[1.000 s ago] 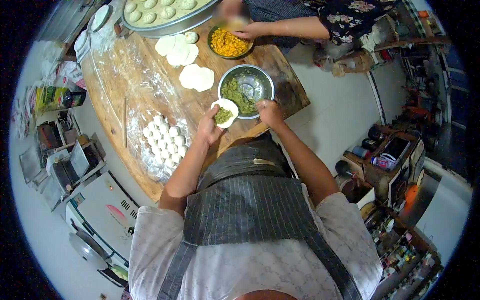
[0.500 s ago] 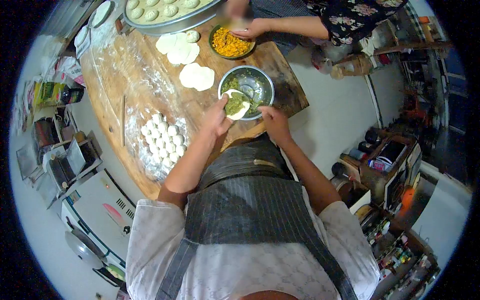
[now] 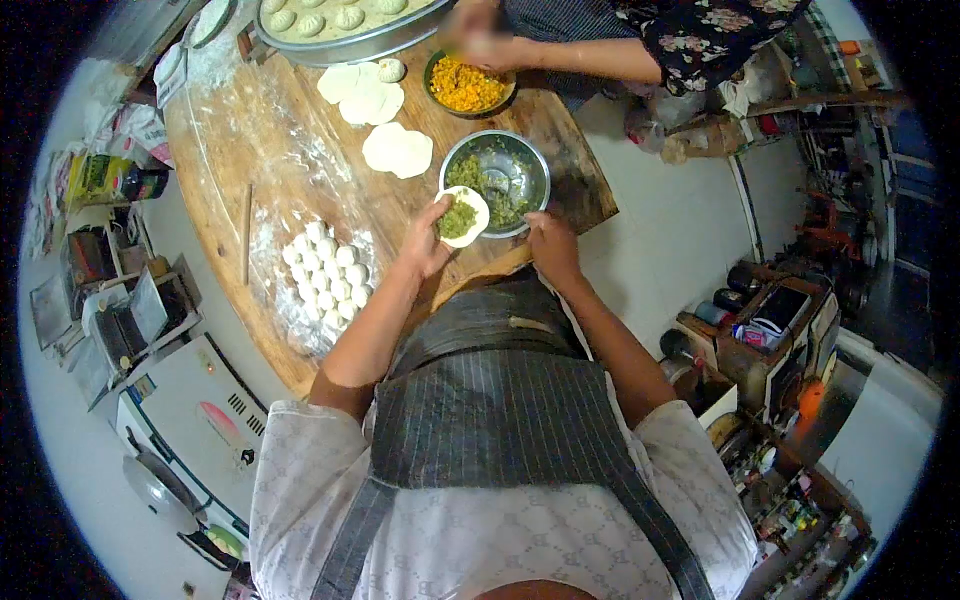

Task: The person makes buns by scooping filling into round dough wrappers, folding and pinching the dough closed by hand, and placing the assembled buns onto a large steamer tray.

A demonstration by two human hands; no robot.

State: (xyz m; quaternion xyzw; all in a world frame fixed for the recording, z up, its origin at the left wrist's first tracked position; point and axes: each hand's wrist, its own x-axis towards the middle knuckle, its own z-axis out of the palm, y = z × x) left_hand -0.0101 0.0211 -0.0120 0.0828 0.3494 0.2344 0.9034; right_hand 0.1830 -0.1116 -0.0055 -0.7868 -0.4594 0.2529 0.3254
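Observation:
My left hand (image 3: 430,240) holds a round white dough wrapper (image 3: 478,205) with green filling (image 3: 456,220) spread on it, at the near left edge of the metal bowl. The bowl (image 3: 546,180) holds more green filling (image 3: 466,174) along its left side and bottom. My right hand (image 3: 552,243) is closed at the bowl's near right rim, its fingers round what looks like a thin utensil handle, mostly hidden. Flat wrappers (image 3: 398,151) lie beyond the bowl to the left.
Small dough pieces (image 3: 326,273) and a rolling pin (image 3: 247,232) lie on the wooden table (image 3: 210,160). Another person's hands (image 3: 490,45) are above a bowl of orange filling (image 3: 466,86). A large tray (image 3: 350,48) holds several buns.
Over the last half second my left hand has drawn the wrapper slightly back toward me and left, flatter to view. The other person's hands have shifted a little over the orange filling.

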